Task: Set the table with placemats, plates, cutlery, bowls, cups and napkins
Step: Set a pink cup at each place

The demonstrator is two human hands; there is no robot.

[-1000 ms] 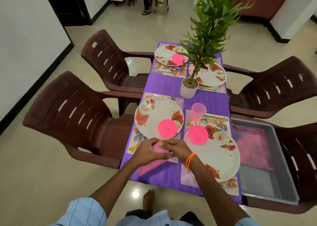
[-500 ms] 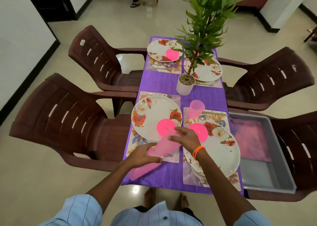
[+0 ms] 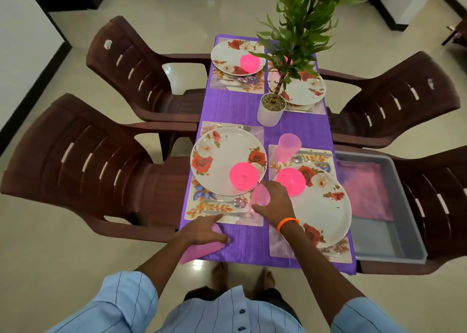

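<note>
My right hand (image 3: 274, 202) grips a translucent pink cup (image 3: 260, 197), standing upright on the near-left placemat (image 3: 202, 206) beside its floral plate (image 3: 222, 153). My left hand (image 3: 204, 230) holds the remaining stacked pink cups (image 3: 199, 250), lying tilted at the table's near edge. Another pink cup (image 3: 288, 147) stands on the near-right placemat. Pink bowls (image 3: 243, 176) (image 3: 290, 181) sit on both near plates. A spoon (image 3: 238, 202) lies left of the cup.
A potted plant (image 3: 271, 109) stands mid-table on the purple cloth (image 3: 235, 105). Two far settings have plates, one with a pink bowl (image 3: 249, 63). Brown chairs (image 3: 83, 160) line both sides. A grey bin (image 3: 409, 231) holding pink napkins rests on the right chair.
My right hand pulled one cup off the stack and stood it upright on the near-left placemat. My left hand drew the remaining cups back toward the table's near edge.
</note>
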